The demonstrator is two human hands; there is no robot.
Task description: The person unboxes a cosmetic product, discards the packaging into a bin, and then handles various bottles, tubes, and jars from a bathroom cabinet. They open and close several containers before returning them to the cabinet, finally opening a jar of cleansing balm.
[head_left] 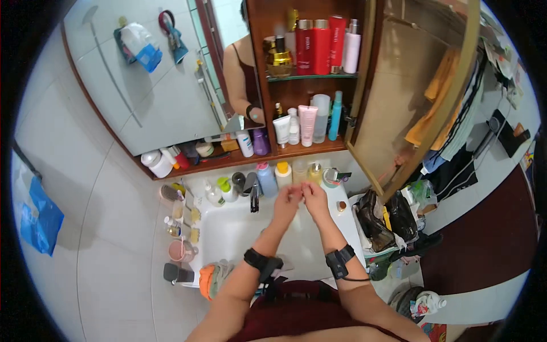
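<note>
Seen from the head camera, the person's left hand [286, 200] and right hand [314, 199] met fingertip to fingertip above the white sink [228, 233] beside the tap [254, 196], seemingly mid-wash and due for rinsing; any grasp was indiscernible.

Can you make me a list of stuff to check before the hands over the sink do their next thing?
1. Both hands over the white sink basin: ok. The left hand and right hand meet above it, fingertips together.
2. What the fingers pinch: cannot tell. Anything between them is too small to see.
3. Water running from the dark tap: cannot tell. No stream shows.
4. Bottles along the back ledge standing up: ok. The blue bottle and the yellow-capped bottle are upright, behind the hands.
5. Wooden cabinet door swung open above the right side: not ok if the head lifts, so mind it.
6. Black wrist bands fastened: ok, one on each wrist.
</note>
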